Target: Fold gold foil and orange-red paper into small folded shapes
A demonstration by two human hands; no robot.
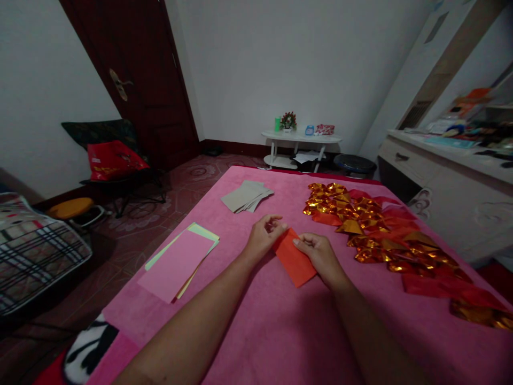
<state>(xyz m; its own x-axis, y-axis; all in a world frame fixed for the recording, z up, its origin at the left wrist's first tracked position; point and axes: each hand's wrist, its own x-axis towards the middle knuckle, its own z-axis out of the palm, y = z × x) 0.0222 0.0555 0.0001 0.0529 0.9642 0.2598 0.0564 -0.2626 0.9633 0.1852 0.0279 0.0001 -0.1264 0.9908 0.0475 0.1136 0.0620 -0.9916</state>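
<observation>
A folded piece of orange paper [294, 263] is held between both hands, low above the pink cloth. My left hand [262, 235] has its fingers curled, with thumb and fingertips at the paper's upper left corner. My right hand [320, 254] grips the paper's right edge, thumb on top and the other fingers hidden beneath. Left of the hands lies a stack of coloured paper sheets [178, 264], pink on top with green and yellow edges showing. Farther back is a loose pile of grey paper pieces [245, 195]. Rows of shiny gold and red folded paper pieces [360, 227] lie to the right.
The pink cloth [256, 331] covers the table. Beyond it stand a small white table [300, 138] with a potted plant and a round dark stool [355, 164]. A chair with a red bag [116, 159] is at left, a white cabinet [444, 187] at right.
</observation>
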